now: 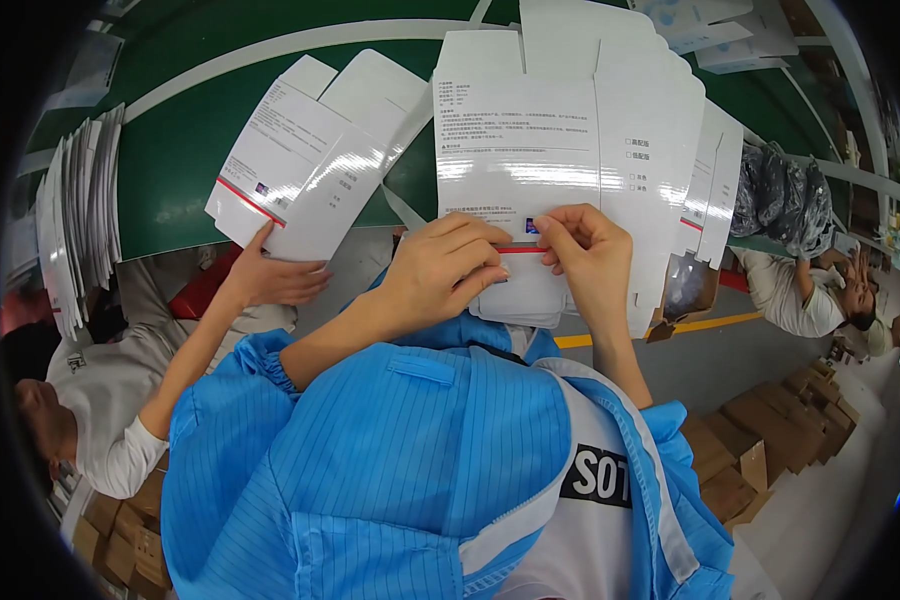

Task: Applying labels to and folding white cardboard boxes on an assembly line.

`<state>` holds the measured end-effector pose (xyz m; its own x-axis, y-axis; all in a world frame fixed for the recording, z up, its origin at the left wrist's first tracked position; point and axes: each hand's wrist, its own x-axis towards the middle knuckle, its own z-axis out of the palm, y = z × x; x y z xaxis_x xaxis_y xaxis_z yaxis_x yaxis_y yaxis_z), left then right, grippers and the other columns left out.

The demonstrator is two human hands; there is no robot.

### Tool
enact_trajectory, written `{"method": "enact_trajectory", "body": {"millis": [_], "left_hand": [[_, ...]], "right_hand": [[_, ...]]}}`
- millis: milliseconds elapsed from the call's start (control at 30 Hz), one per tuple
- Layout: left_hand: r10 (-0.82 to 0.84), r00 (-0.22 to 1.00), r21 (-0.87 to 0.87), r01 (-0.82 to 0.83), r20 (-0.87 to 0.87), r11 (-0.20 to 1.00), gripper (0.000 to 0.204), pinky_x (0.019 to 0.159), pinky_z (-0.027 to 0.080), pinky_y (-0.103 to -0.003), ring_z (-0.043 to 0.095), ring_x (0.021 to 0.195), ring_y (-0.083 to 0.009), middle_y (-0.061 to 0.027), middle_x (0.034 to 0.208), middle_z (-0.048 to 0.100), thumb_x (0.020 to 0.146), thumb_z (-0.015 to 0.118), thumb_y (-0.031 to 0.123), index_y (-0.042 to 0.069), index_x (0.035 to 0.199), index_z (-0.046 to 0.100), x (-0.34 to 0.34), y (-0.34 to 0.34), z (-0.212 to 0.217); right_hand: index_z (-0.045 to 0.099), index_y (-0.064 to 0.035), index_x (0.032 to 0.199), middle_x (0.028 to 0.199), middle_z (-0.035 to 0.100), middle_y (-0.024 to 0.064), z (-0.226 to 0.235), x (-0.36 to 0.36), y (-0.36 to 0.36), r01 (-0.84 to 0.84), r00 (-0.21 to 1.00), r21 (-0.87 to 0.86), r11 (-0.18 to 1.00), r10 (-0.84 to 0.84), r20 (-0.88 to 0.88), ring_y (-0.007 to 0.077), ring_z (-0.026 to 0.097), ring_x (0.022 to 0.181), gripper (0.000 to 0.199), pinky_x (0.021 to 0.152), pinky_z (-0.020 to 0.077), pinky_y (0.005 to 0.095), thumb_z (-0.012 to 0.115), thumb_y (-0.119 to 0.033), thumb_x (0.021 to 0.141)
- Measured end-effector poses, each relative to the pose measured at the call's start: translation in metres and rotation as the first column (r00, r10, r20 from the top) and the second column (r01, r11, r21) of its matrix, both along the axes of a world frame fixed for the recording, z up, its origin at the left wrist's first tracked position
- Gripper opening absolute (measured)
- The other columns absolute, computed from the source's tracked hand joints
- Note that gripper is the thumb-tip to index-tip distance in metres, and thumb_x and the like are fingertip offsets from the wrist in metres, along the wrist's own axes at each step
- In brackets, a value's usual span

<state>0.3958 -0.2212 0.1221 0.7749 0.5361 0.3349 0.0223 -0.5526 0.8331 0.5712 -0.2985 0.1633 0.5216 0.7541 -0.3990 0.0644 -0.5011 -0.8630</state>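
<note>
The flattened white carton [520, 180] tops a stack [520, 302] on the green tabletop [160, 185]. My left grip [450, 265] curls by its red stripe [525, 250], my right grip [582, 245] bunches beside its purple label [531, 226]; whether either clasps anything, I can't tell. An open brown box [709, 292] holds greyish plastic [684, 280].

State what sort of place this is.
Probably a packing area in a factory or workshop: flat white cartons are stacked at a green worktable, a co-worker's hand is on another carton, and brown cardboard boxes are piled nearby.
</note>
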Motion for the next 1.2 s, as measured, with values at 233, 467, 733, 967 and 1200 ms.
{"method": "enact_trajectory", "body": {"millis": [233, 467, 733, 967, 1200], "left_hand": [[-0.008, 1.0, -0.036, 0.008, -0.012, 0.999, 0.018, 0.07, 0.052, -0.033, 0.061, 0.089, -0.0248, -0.0076, 0.1, 0.067, 0.071, 0.075, 0.009, 0.004, 0.078, 0.059, -0.001, 0.002, -0.002], [-0.013, 1.0, -0.054, 0.012, -0.014, 0.998, 0.017, 0.069, 0.051, -0.033, 0.06, 0.088, -0.0241, -0.0066, 0.1, 0.067, 0.072, 0.075, 0.01, 0.005, 0.078, 0.06, 0.0, 0.004, -0.005], [-0.024, 0.999, -0.067, 0.022, -0.028, 0.997, 0.016, 0.069, 0.05, -0.032, 0.059, 0.087, -0.0235, -0.0064, 0.107, 0.067, 0.073, 0.074, 0.011, 0.005, 0.078, 0.06, 0.001, 0.005, -0.002], [-0.054, 0.996, 0.018, 0.055, -0.073, 0.998, 0.015, 0.074, 0.049, -0.033, 0.056, 0.094, -0.0237, -0.005, 0.118, 0.064, 0.074, 0.073, 0.013, 0.006, 0.078, 0.061, 0.005, 0.004, -0.001], [-0.069, 0.988, 0.045, 0.076, -0.137, 0.996, 0.014, 0.078, 0.048, -0.035, 0.055, 0.098, -0.024, -0.0044, 0.122, 0.062, 0.074, 0.072, 0.013, 0.006, 0.077, 0.061, 0.001, 0.003, 0.0]], "right_hand": [[0.066, 0.0004, 0.087, 0.067, 0.063, 0.0033, 0.0, -0.001, 0.004, -0.033, 0.996, -0.076, 0.997, 0.039, 0.077, 0.0067, 0.056, 0.054, 0.011, 0.048, 0.0431, 0.019, 0.068, -0.01, 0.084], [0.066, 0.0002, 0.086, 0.067, 0.063, 0.0031, 0.001, -0.002, 0.007, -0.025, 0.996, -0.104, 0.994, 0.034, 0.081, 0.0065, 0.056, 0.054, 0.012, 0.048, 0.0432, 0.0188, 0.069, -0.011, 0.084], [0.065, 0.0001, 0.086, 0.066, 0.063, 0.0027, 0.002, -0.003, 0.008, -0.041, 0.992, -0.115, 0.993, 0.054, 0.11, 0.0061, 0.055, 0.053, 0.012, 0.049, 0.043, 0.0186, 0.069, -0.011, 0.085], [0.064, 0.0, 0.081, 0.065, 0.062, 0.004, -0.001, -0.005, 0.009, -0.034, 0.988, -0.106, 0.994, 0.049, 0.146, 0.0072, 0.054, 0.052, 0.013, 0.048, 0.0429, 0.0209, 0.07, -0.011, 0.084], [0.06, -0.0022, 0.088, 0.056, 0.054, 0.0035, 0.013, 0.012, 0.015, -0.12, 0.655, -0.351, 0.929, 0.34, 0.675, 0.0121, 0.053, 0.049, 0.025, 0.049, 0.0442, 0.0283, 0.076, -0.018, 0.077]]}}
